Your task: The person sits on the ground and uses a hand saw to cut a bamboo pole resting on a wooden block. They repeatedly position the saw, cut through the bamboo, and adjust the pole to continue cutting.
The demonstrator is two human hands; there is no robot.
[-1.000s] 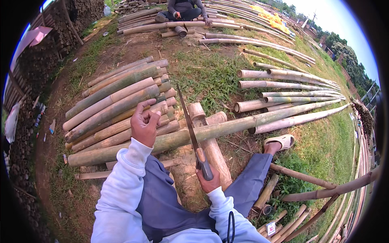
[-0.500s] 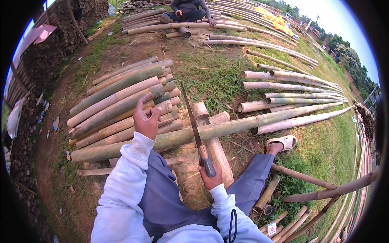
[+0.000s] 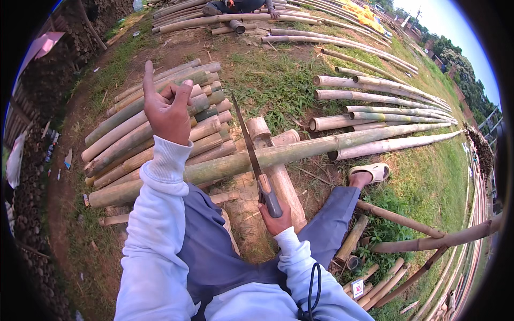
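right hand (image 3: 276,216): clamped on the grey handle of a long knife (image 3: 251,152); blade points up and away, and its middle crosses the long bamboo pole (image 3: 278,155). Looks like a working grip, low on the handle for leverage.
left hand (image 3: 167,109): raised off the work, fingers loosely spread, index up, holding nothing. It hangs above the stacked poles, clear of the blade.
long bamboo pole: lies crosswise in front of the person, propped on a short thick bamboo log (image 3: 278,171) that acts as a rest and keeps it off the ground.
stack of cut bamboo (image 3: 155,128): just left of the pole, ends roughly aligned, within reach.
legs: right foot in a pale sandal (image 3: 372,172) stretched beside the pole, probably for bracing.
ground (image 3: 267,80): grass and dirt, more bamboo lengths (image 3: 375,101) further right; another person sits at the far end.
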